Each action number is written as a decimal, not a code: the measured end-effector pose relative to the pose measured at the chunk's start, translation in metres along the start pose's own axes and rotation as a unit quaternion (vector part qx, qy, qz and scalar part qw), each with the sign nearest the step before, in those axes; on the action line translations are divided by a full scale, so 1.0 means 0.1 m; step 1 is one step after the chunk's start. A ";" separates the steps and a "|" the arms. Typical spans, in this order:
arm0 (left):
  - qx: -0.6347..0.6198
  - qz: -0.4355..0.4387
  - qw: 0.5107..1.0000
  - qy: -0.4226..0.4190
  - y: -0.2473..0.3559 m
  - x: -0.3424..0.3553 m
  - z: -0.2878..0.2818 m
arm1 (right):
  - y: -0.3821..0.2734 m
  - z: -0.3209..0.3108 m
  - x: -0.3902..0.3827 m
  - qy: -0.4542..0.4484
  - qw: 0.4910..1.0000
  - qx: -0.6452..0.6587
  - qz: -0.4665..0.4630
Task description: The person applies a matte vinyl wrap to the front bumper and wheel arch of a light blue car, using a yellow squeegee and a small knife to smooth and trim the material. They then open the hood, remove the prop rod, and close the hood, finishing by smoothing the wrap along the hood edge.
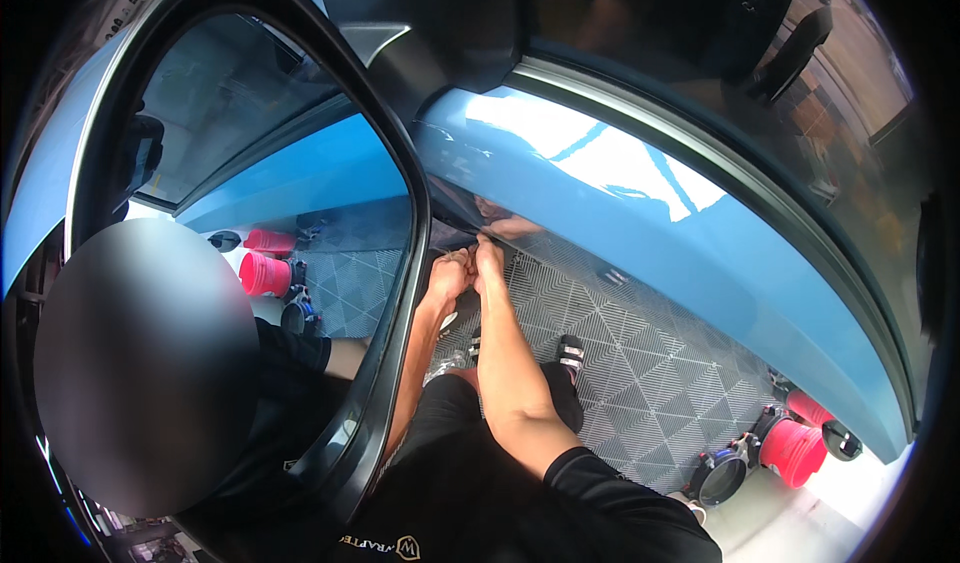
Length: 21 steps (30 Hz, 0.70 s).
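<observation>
My left hand [449, 275] and my right hand [489, 261] are close together, low beside the glossy blue car door [640, 228]. Both have their fingers curled in, as in a pinch. Whatever is between the fingertips is too small or hidden to make out. The right hand is against or very near the door's dark lower surface, which reflects an arm. The car's black-framed side mirror [421, 213] stands close on the left and hides part of my left forearm.
Grey ribbed tiles [640, 403] cover the floor, with a strapped sandal [571, 353] on them. Red buckets [792, 453] stand at the lower right, beside a dark round ring-shaped object [720, 478]. Crumpled clear material [446, 364] shows near my left forearm.
</observation>
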<state>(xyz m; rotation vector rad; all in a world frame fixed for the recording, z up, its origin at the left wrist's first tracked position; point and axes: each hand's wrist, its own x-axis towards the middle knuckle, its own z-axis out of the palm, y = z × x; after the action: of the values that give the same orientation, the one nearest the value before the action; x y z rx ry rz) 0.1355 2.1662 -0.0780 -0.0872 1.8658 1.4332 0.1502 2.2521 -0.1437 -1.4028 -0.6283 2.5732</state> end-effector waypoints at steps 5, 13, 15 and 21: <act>-0.023 -0.009 1.000 -0.009 0.02 -0.02 -0.03 | 0.02 -0.06 -0.01 -0.022 1.000 -0.011 0.019; -0.031 -0.029 0.999 -0.015 0.05 -0.02 -0.04 | 0.22 0.01 0.21 0.021 0.999 0.025 -0.018; -0.027 -0.020 0.999 -0.022 0.04 -0.01 -0.05 | 0.20 0.12 0.24 0.095 0.992 -0.067 -0.058; -0.011 -0.012 0.999 -0.051 0.01 0.04 -0.09 | 0.13 0.16 0.11 0.052 0.995 -0.048 -0.066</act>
<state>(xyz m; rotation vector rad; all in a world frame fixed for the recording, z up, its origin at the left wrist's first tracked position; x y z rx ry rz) 0.1275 2.1605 -0.0791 -0.0478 1.7606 1.4158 0.1318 2.2396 -0.1505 -1.4605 -0.8093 2.3796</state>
